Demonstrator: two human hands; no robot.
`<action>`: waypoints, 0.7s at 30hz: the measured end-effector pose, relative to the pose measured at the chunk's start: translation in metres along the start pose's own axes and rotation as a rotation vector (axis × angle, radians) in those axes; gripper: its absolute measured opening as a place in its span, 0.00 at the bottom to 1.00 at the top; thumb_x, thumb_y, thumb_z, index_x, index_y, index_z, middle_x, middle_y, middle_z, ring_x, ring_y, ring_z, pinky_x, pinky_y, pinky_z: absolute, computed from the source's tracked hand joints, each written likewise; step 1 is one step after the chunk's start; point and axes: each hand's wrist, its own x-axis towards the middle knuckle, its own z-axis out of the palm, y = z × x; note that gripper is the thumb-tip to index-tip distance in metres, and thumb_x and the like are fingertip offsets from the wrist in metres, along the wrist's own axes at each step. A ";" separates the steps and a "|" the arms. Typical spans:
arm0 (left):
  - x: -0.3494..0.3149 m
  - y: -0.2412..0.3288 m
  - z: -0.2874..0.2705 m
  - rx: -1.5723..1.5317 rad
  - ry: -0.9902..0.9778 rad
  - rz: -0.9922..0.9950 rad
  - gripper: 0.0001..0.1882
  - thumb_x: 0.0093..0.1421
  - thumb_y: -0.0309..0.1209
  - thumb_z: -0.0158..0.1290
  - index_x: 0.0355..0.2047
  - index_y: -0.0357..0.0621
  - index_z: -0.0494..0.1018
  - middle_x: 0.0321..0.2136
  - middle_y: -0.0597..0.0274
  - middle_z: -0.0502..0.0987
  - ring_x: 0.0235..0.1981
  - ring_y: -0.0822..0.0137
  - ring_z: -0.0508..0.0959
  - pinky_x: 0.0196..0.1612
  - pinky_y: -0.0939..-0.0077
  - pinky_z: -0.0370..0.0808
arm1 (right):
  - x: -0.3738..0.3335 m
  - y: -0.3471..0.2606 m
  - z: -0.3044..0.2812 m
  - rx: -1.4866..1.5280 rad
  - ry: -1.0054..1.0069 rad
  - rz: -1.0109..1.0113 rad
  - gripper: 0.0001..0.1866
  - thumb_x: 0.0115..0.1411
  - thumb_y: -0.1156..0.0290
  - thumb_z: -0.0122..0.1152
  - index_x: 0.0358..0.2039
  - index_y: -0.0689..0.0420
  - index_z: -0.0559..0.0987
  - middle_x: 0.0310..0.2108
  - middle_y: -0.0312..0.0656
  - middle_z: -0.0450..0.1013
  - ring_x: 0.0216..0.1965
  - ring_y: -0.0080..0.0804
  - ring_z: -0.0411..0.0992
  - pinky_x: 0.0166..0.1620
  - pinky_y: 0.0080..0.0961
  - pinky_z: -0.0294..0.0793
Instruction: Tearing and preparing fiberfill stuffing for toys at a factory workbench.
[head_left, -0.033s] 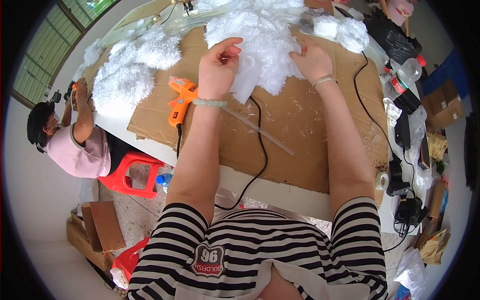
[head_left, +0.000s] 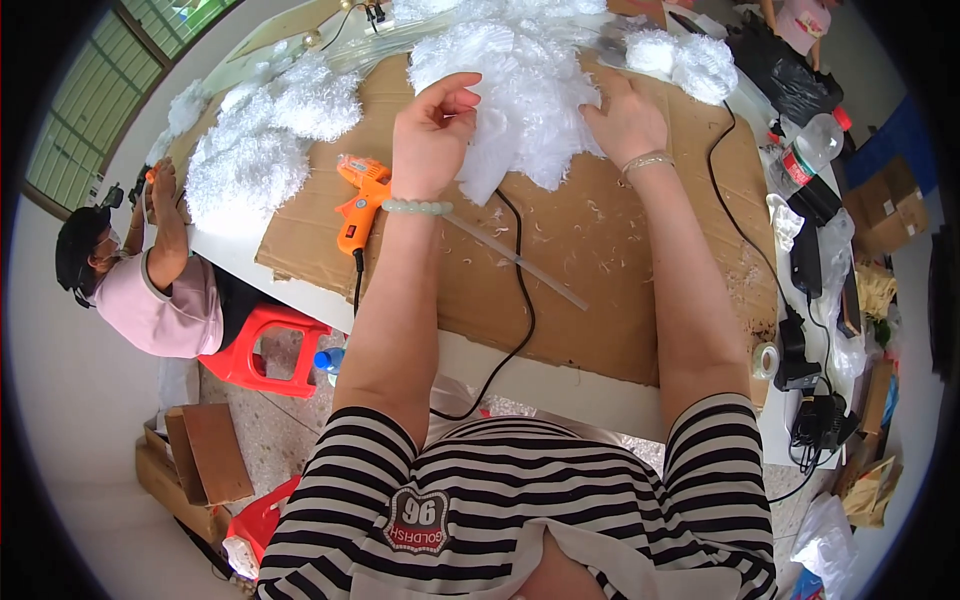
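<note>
A mass of white fluffy fringed material (head_left: 530, 110) lies on brown cardboard (head_left: 590, 270) in front of me, a smooth white flap hanging at its lower left. Beside its left edge is my left hand (head_left: 433, 140), fingers half curled and apart from the thumb, with nothing visible between them. My right hand (head_left: 628, 122) rests at the right edge, its thumb against the fluff and its fingers fairly straight. An orange glue gun (head_left: 360, 205) lies left of my left wrist. A clear glue stick (head_left: 540, 275) lies on the cardboard between my forearms.
More white fluffy pieces lie at the left (head_left: 250, 150) and far right (head_left: 690, 65). A black cord (head_left: 520, 300) crosses the cardboard. A plastic bottle (head_left: 815, 145), tape roll (head_left: 765, 360) and power adapters (head_left: 800, 365) line the right edge. A co-worker (head_left: 150, 290) sits at the left.
My left hand and the white flap have shifted slightly left. The fingers of my right hand look a little straighter. The glue gun and glue stick have not moved.
</note>
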 end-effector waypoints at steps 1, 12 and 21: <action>0.000 0.005 -0.003 -0.193 0.018 -0.080 0.20 0.48 0.11 0.44 0.39 0.42 0.73 0.28 0.65 0.72 0.28 0.77 0.70 0.33 0.87 0.69 | 0.000 -0.003 -0.003 0.007 0.001 0.006 0.18 0.53 0.67 0.56 0.44 0.59 0.71 0.33 0.38 0.71 0.30 0.27 0.72 0.33 0.22 0.72; 0.013 0.059 0.012 -0.460 -0.256 -0.073 0.18 0.50 0.15 0.49 0.43 0.38 0.70 0.33 0.63 0.73 0.34 0.74 0.71 0.39 0.83 0.69 | 0.000 -0.034 -0.042 1.235 -0.698 -0.110 0.14 0.53 0.68 0.60 0.38 0.62 0.75 0.33 0.35 0.73 0.34 0.18 0.69 0.39 0.16 0.68; -0.012 0.037 0.019 -0.380 -0.211 -0.416 0.30 0.49 0.21 0.55 0.53 0.37 0.60 0.33 0.63 0.71 0.28 0.76 0.70 0.34 0.85 0.68 | 0.003 -0.029 -0.052 1.585 -0.587 0.024 0.13 0.50 0.71 0.60 0.36 0.63 0.76 0.29 0.35 0.73 0.31 0.18 0.68 0.33 0.15 0.67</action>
